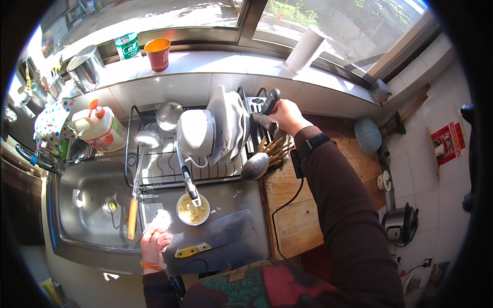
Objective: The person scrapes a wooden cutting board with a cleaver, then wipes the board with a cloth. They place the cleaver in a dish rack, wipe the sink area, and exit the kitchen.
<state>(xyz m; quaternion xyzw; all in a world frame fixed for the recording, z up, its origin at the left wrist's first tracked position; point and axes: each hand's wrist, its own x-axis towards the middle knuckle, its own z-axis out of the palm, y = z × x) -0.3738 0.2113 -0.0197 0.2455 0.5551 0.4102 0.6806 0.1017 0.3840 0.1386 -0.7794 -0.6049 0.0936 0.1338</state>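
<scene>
My left hand [153,246] is closed on a white crumpled material [161,220], perhaps tissue, blurred by strong sunlight, over the steel counter [235,194]. At the dish rack's right end, my right hand [289,116] has its fingers against a black-handled knife [272,101]. Its metal blade shows below the handle, and part of the grip is hidden. Between my arms, a white bowl [193,213] holds pale yellow chopped food. In front of that bowl lies a cleaver [227,231] with a yellow handle. Wooden chopsticks [278,152] and a large metal spoon [255,166] stand beneath my right wrist.
The black wire rack [161,186] carries plates [231,127], a white pot [195,133] and ladles [148,139]. A steel sink [86,215] is at the left, beside a pump bottle [101,129]. On the right, a black cable [274,219] crosses the wooden board [296,215].
</scene>
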